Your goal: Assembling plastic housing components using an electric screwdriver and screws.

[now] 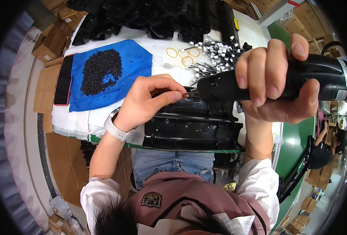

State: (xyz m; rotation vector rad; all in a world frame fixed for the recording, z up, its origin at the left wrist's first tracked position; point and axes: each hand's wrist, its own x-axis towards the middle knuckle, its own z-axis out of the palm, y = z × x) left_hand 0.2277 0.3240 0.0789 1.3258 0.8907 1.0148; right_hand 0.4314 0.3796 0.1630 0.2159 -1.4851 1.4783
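Fingers (246, 70) of the right hand (275, 74) are wrapped around a black power screwdriver (220, 86) at two o'clock; those of the left hand (142, 102) pinch the end of its bit (192, 93) near the centre. Black plastic panels (193, 133) lie on the worktop (79, 119) toward five o'clock, tiny black pieces (99, 70) on a blue cloth (136, 58) at ten, white-ended cables (218, 55) at one.
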